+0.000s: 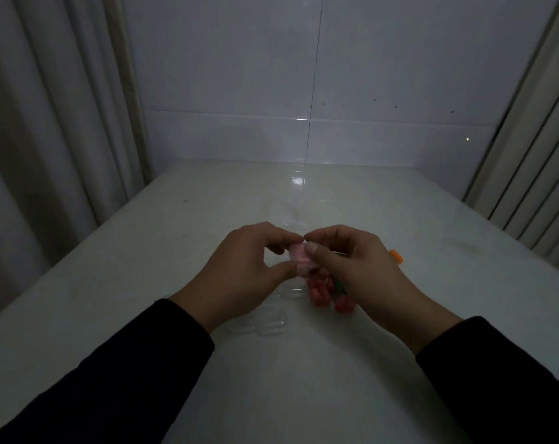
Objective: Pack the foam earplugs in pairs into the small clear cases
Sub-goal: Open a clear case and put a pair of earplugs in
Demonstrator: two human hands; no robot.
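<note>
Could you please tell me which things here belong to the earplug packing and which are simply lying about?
Belonging to the job:
- small clear case with pink earplugs, held by the left hand and right hand
- loose red earplugs
- empty clear cases
- orange earplug

Lying about:
- curtains
- white table

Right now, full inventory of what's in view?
Held case: one, clear with pink inside, pinched between both hands above the table.
Loose earplugs: several, red-pink, on the table under the right hand; exact count unclear.
Orange earplug: one, on the table right of the right hand.
Empty cases: a few, clear, on the table near the left wrist; count unclear.
Table: one, white.
Curtains: pale, both sides.
Left hand: grip on the case.
Right hand: grip on the case.
</note>
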